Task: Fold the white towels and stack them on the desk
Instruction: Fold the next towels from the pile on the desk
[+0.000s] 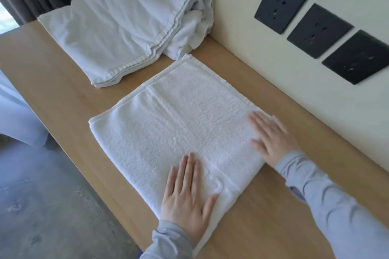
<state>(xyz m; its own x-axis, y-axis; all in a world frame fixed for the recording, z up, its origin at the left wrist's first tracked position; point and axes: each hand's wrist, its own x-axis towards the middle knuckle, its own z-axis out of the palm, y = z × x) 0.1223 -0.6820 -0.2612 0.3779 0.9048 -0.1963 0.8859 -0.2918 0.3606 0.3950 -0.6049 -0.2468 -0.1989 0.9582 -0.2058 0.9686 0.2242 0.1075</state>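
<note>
Flat towel [179, 132]: white, folded to a rough square, lying flat on the middle of the desk [63, 94].
Heap [126, 27]: more white towelling, loosely doubled over, at the desk's far end against the wall. The flat towel's far corner reaches it; I cannot tell whether they touch.
Left hand [187, 195]: palm down, fingers straight, pressing the flat towel towards the desk's front edge. It grips nothing.
Right hand [271, 139]: palm down, fingers slightly spread, pressing the same towel on the desk's wall side. The two hands are apart.
Handling: I judge it light, soft and limp. It will sag if lifted by one point, and layers may slide apart.
Where to hold: I would pinch two neighbouring corners through all layers, or slide both palms beneath it.
Hidden: the layer count. The towel's nearest corner is covered by the left sleeve. I cannot count the towels in the heap.
Cut off: the desk's near end.
Hard to make out: the sockets [320, 30] above the desk's wall side are blurred.
</note>
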